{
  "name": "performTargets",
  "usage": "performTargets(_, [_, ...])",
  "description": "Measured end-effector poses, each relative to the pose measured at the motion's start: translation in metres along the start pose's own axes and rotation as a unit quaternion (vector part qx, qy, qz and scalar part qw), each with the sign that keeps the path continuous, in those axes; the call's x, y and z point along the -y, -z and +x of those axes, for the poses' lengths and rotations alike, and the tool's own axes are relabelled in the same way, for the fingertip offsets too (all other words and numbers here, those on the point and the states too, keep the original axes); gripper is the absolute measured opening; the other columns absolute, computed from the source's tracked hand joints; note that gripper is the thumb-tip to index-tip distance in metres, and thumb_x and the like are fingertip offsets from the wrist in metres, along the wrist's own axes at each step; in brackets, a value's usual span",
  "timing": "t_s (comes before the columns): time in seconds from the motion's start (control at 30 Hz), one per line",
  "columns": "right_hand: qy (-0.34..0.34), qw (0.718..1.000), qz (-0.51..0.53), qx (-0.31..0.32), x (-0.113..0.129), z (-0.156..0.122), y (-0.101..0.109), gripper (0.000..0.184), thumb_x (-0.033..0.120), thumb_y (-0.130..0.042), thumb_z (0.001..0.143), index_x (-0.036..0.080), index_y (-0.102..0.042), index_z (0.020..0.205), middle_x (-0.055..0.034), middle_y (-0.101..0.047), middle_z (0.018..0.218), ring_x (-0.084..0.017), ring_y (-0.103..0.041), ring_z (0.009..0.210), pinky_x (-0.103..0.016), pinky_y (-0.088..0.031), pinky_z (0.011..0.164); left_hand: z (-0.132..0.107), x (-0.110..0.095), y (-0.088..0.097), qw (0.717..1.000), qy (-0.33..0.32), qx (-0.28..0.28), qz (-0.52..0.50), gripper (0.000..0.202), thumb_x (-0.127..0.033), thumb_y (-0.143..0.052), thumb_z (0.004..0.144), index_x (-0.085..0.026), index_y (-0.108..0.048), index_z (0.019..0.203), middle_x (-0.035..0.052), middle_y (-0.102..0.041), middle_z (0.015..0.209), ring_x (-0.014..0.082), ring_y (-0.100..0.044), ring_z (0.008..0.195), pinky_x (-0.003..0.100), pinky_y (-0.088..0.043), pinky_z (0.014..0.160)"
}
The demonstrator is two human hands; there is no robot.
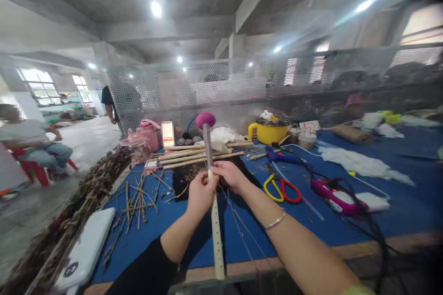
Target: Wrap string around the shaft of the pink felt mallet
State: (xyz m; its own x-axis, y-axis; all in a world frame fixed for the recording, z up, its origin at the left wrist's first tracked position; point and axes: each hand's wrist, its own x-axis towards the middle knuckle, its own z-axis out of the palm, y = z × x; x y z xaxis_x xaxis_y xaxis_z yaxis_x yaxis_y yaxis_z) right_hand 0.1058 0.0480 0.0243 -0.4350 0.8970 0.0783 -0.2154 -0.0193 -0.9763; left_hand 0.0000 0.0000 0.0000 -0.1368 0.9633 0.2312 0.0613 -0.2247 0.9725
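Observation:
Both hands hold a long pale stick (217, 235) with holes along it, standing nearly upright over the blue table (346, 221). Its upper part is wrapped in grey and ends in a magenta ball (206, 120). My left hand (201, 192) is closed around the stick from the left. My right hand (228, 174) pinches it at the same height, where the grey wrap meets the bare wood. Thin wires or threads (238, 223) trail down from the hands towards the table edge. A bracelet (275, 221) sits on my right wrist.
Yellow and red scissors (282, 189), a pink tool with a black cable (332, 193), a blue glue gun (278, 155), bamboo rods (200, 154), loose twigs (138, 198), a yellow pot (268, 132) and a pink jug (148, 134) lie on the table. A white device (86, 249) lies at left. A seated person (31, 147) is far left.

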Motion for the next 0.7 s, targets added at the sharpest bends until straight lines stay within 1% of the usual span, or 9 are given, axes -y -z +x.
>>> performTargets(0.13, [-0.011,0.998,0.029,0.062,0.002,-0.002,0.008,0.025,0.034,-0.065,0.069,0.012,-0.056,0.078,0.0074,-0.044,0.043,-0.001,-0.026,0.029,-0.015,-0.012,0.03,-0.005,-0.016,0.001,0.998,0.003,0.018,-0.059,0.032,-0.043,-0.058,0.071,-0.013,-0.056,0.084,-0.0039,-0.054,0.051,0.0069,-0.045,0.037,0.018,-0.035,0.039])
performTargets(0.2, [-0.027,0.993,0.049,0.109,0.002,-0.002,0.011,0.028,0.035,-0.064,0.071,0.012,-0.057,0.087,0.0106,-0.035,0.039,-0.001,-0.022,0.028,-0.015,-0.011,0.03,-0.007,-0.019,0.002,0.996,-0.002,0.039,-0.082,0.03,-0.044,-0.054,0.074,-0.014,-0.054,0.08,-0.0045,-0.052,0.048,0.0069,-0.044,0.035,0.018,-0.034,0.037])
performTargets(0.27, [-0.037,0.987,0.064,0.14,0.0,-0.002,0.013,0.031,0.035,-0.064,0.072,0.012,-0.057,0.092,0.012,-0.03,0.037,-0.002,-0.023,0.027,-0.014,-0.011,0.031,-0.009,-0.02,0.002,0.994,-0.01,0.065,-0.085,0.032,-0.046,-0.047,0.078,-0.015,-0.052,0.071,-0.0035,-0.05,0.043,0.0069,-0.042,0.033,0.017,-0.033,0.035])
performTargets(0.3, [-0.034,0.987,0.065,0.146,0.0,-0.002,0.013,0.031,0.035,-0.064,0.072,0.012,-0.057,0.092,0.0112,-0.032,0.037,-0.002,-0.026,0.028,-0.014,-0.013,0.031,-0.009,-0.019,0.003,0.993,-0.006,0.08,-0.085,0.035,-0.046,-0.043,0.08,-0.014,-0.051,0.067,-0.0026,-0.049,0.041,0.007,-0.042,0.033,0.017,-0.033,0.035])
performTargets(0.4, [-0.014,0.989,0.048,0.136,-0.002,-0.002,0.012,0.028,0.035,-0.065,0.071,0.012,-0.056,0.084,0.0049,-0.047,0.043,-0.005,-0.039,0.032,-0.015,-0.017,0.031,-0.008,-0.016,0.003,0.987,0.035,0.107,-0.118,0.036,-0.047,-0.04,0.081,-0.014,-0.05,0.07,-0.0009,-0.053,0.046,0.0083,-0.046,0.034,0.019,-0.037,0.035])
performTargets(0.47, [-0.004,0.994,0.036,0.103,-0.002,-0.001,0.011,0.026,0.034,-0.066,0.069,0.011,-0.056,0.077,0.0048,-0.047,0.043,-0.004,-0.036,0.03,-0.015,-0.016,0.031,-0.006,-0.013,0.003,0.986,0.063,0.082,-0.132,0.033,-0.048,-0.042,0.079,-0.016,-0.047,0.082,-0.0028,-0.055,0.054,0.0082,-0.047,0.034,0.018,-0.037,0.033])
performTargets(0.53, [-0.003,0.998,0.031,0.062,-0.002,0.0,0.009,0.024,0.031,-0.067,0.068,0.011,-0.057,0.075,0.0076,-0.042,0.039,-0.002,-0.028,0.028,-0.016,-0.014,0.03,-0.004,-0.01,0.004,0.993,0.051,0.028,-0.102,0.035,-0.049,-0.051,0.075,-0.018,-0.044,0.09,-0.0066,-0.052,0.054,0.0071,-0.045,0.031,0.017,-0.034,0.031])
performTargets(0.57, [-0.003,0.998,0.034,0.049,-0.002,0.0,0.008,0.024,0.03,-0.068,0.067,0.01,-0.058,0.075,0.0074,-0.043,0.04,-0.002,-0.028,0.028,-0.016,-0.016,0.031,-0.003,-0.01,0.004,0.997,0.033,0.007,-0.072,0.037,-0.047,-0.057,0.072,-0.018,-0.044,0.091,-0.0081,-0.05,0.052,0.0065,-0.044,0.031,0.016,-0.033,0.03])
performTargets(0.7, [0.01,0.997,0.065,0.049,0.0,-0.001,0.004,0.023,0.026,-0.071,0.064,0.009,-0.059,0.074,0.0001,-0.057,0.056,-0.005,-0.047,0.041,-0.016,-0.03,0.038,-0.004,-0.013,0.006,1.0,-0.011,-0.005,0.0,0.034,-0.037,-0.066,0.065,-0.016,-0.049,0.085,-0.0074,-0.051,0.05,0.0061,-0.045,0.031,0.016,-0.033,0.031])
